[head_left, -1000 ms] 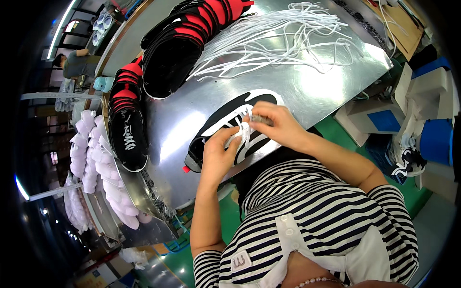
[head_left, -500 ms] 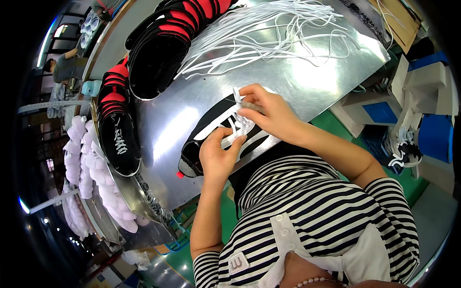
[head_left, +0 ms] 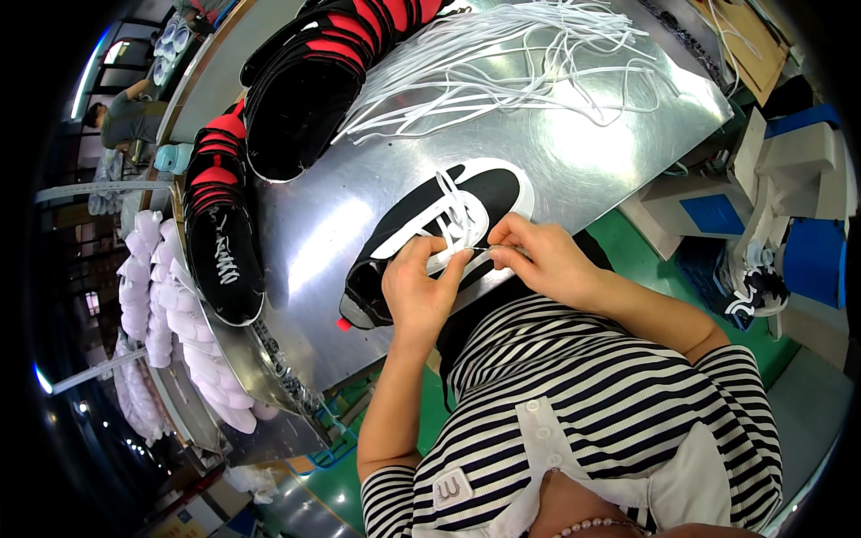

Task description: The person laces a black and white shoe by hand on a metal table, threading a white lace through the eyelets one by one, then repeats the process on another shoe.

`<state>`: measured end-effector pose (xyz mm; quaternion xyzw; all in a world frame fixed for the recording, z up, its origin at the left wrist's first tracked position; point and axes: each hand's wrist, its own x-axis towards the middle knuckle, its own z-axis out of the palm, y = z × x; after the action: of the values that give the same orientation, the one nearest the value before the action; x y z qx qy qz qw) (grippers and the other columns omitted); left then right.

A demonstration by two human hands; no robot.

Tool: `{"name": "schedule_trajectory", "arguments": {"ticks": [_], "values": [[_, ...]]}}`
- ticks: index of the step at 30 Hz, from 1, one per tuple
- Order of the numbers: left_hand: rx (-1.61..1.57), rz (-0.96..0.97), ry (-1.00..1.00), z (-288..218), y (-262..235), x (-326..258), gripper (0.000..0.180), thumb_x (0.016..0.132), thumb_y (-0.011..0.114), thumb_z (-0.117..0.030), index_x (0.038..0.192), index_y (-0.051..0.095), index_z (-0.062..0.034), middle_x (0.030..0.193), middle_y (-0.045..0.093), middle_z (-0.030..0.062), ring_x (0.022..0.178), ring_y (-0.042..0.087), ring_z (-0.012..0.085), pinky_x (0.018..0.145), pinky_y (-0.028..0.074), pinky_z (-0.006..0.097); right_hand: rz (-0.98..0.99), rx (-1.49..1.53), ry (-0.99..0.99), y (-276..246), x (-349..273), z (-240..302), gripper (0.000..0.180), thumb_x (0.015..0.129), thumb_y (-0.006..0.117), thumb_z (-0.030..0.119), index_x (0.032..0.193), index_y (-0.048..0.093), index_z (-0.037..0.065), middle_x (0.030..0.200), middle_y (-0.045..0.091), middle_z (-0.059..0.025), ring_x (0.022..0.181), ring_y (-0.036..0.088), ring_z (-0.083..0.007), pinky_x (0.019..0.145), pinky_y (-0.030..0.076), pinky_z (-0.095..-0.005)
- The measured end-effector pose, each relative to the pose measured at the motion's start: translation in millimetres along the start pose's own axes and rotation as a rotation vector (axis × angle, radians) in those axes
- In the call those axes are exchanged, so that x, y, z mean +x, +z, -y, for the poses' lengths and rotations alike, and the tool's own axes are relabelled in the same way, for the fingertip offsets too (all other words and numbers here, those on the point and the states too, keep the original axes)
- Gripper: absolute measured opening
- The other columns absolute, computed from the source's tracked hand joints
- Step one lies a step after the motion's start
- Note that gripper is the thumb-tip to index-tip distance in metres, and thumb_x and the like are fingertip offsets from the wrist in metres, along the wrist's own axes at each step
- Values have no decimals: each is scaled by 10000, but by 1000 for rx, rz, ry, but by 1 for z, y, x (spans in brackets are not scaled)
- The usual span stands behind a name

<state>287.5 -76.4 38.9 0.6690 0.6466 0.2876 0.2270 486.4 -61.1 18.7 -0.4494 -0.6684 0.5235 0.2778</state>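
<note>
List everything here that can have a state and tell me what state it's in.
Shoe: on the metal table, collar open
White lace: strung across the shoe, loose
Left hand: holding the shoe
Right hand: pinching something thin, unclear what
Spare laces: spread out in a bunch
Black-and-red uppers: nested in rows

On a shiny metal table, a black-and-white shoe upper lies with its toe away to the right. The left hand grips it beside the white lace, which loops loosely over the front. The right hand pinches a thin tool close to the left thumb. Beyond lie many loose white laces; to the left stand two rows of nested black-and-red uppers.
</note>
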Motion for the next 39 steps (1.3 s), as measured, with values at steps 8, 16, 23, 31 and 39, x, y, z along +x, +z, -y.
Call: {"name": "schedule_trajectory", "arguments": {"ticks": [8,16,23,31,39], "values": [[57,-95,253,-8,17,-17,161,755,745,-43,822,603,-14,729,538,120,640,538,298,569,408,383,-67,-83,78,27,12,2,183,937,578,118,1025,449,22,840,667,-185,763,665,-364,659,504,-397],[364,-187,456,-2,-7,-27,135,743,745,-70,823,636,-69,710,526,39,666,547,219,608,379,358,-130,-91,16,-72,-8,26,217,861,695,104,1057,622,45,824,629,5,759,595,-38,669,488,-215],[432,-239,567,-7,-8,-21,154,716,738,-51,835,641,-59,711,530,52,660,545,229,596,381,361,116,-559,-617,-20,36,62,277,764,663,98,1021,568,64,835,668,-66,725,682,-258,565,517,-327],[412,-289,593,3,-4,-24,186,679,742,-20,835,647,-57,686,516,51,645,543,234,586,363,357,151,-793,-383,0,46,45,252,778,651,125,1009,565,70,757,642,-71,688,660,-263,579,499,-384],[269,-194,547,0,-3,-15,136,728,734,-68,833,649,-60,698,520,41,654,536,219,587,364,354,124,-306,-231,-11,58,42,197,814,693,143,1000,652,93,765,683,-71,660,661,-216,600,483,-339]]}}
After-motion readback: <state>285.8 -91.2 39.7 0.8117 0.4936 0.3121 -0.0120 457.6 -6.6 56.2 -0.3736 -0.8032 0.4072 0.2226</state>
